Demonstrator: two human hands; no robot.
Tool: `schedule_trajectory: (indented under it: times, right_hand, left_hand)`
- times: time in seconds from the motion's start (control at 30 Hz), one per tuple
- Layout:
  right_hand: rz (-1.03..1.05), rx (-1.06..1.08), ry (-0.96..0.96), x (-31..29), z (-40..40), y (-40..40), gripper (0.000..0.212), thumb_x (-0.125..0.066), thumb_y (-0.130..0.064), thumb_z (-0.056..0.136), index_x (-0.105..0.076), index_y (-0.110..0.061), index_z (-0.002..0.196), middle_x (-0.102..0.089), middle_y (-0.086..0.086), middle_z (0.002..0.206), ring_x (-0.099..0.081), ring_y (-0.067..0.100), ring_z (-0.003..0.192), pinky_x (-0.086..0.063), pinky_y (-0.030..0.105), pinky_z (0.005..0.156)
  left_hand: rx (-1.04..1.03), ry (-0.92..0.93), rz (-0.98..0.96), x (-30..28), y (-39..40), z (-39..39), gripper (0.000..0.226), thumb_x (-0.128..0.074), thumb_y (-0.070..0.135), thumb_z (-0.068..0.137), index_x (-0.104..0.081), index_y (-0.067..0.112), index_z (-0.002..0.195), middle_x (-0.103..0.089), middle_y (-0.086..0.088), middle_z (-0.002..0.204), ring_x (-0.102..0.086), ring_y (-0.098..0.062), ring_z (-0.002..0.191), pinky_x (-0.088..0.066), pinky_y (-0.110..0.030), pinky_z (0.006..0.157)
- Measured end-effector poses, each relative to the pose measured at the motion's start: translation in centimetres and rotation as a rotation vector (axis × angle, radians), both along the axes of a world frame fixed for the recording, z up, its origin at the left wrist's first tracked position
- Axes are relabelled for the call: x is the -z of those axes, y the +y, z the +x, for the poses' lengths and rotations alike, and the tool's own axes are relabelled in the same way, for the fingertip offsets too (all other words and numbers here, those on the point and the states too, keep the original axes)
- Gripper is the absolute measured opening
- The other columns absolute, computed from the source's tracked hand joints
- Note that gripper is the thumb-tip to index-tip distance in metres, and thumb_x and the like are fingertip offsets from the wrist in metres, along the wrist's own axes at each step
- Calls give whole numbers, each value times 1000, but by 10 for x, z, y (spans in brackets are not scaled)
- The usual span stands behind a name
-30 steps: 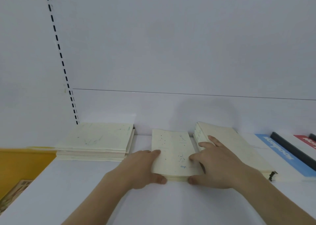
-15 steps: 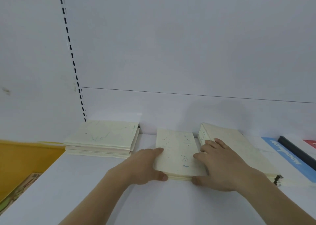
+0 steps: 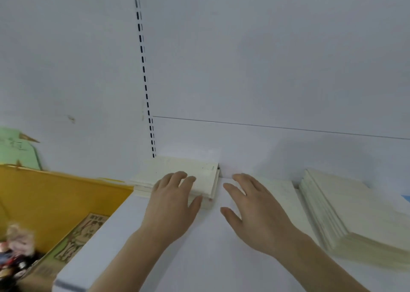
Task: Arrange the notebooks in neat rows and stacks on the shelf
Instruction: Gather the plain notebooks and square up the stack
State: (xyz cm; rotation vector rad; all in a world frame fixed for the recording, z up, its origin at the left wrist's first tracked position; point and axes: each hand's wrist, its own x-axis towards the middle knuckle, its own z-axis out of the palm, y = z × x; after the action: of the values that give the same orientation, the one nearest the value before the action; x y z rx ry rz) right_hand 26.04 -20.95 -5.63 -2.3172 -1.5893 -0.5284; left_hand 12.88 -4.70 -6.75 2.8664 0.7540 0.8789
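Observation:
Three piles of cream notebooks lie on the white shelf (image 3: 199, 247). The left stack (image 3: 177, 169) sits against the back panel, and my left hand (image 3: 173, 203) rests flat on top of it with the thumb at its near right edge. My right hand (image 3: 250, 211) hovers with fingers spread over the bare shelf just right of that stack, holding nothing. Behind my right hand lies the narrow middle stack (image 3: 281, 187), partly hidden. A larger slanted stack (image 3: 355, 216) is at the right, with its page edges fanned.
A yellow box (image 3: 55, 194) stands left of the shelf and holds printed packets and small items (image 3: 15, 251). A green card (image 3: 15, 149) rises behind it. A slotted upright (image 3: 144, 69) runs up the white back panel.
Both hands have let go of the middle stack and moved left. My left hand now lies on the left stack, and the view has swung left.

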Motion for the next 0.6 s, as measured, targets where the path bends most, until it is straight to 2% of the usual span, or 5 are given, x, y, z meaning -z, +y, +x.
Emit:
schedule_trajectory:
  times: [0.13, 0.3, 0.43, 0.53, 0.6]
  right_hand:
    - [-38, 7, 60, 6, -12, 43, 57, -34, -43, 99, -27, -16, 149, -19, 5, 158, -13, 23, 146, -18, 35, 118]
    - [-140, 63, 79, 16, -23, 83, 50, -29, -37, 103, -30, -17, 148, -27, 5, 156, -20, 23, 144, -16, 35, 118]
    - [7, 104, -86, 12, -31, 90, 22, -48, -23, 92, -67, -24, 102, -71, -5, 97, -65, 19, 91, -48, 35, 85]
    - [164, 190, -205, 3, -49, 88, 22, -45, -23, 90, -66, -22, 88, -68, -3, 72, -63, 19, 65, -47, 30, 64]
    - [306, 228, -211, -5, -72, 87, 25, -44, -26, 93, -67, -19, 86, -66, -4, 67, -61, 19, 60, -47, 31, 60]
  left_hand:
    - [-103, 248, -43, 11, 34, -18, 66, -38, 58, 98, -28, 25, 154, -21, -5, 164, -12, -28, 152, -11, -47, 124]
    - [6, 302, -56, 11, 54, -38, 64, -34, 58, 100, -20, 29, 155, -17, 3, 164, -7, -21, 152, -11, -41, 124]
    - [129, 89, -164, 7, 66, -49, 54, -42, 49, 101, -36, 28, 150, -28, 7, 158, -16, -15, 150, -19, -33, 122]
    - [163, -336, -237, 8, 66, -55, 42, -56, 33, 97, -52, 20, 137, -52, 6, 136, -44, -13, 132, -40, -29, 107]
    - [127, -483, -439, 1, 60, -58, 42, -52, 41, 98, -50, 24, 136, -57, 17, 120, -54, -1, 112, -46, -21, 93]
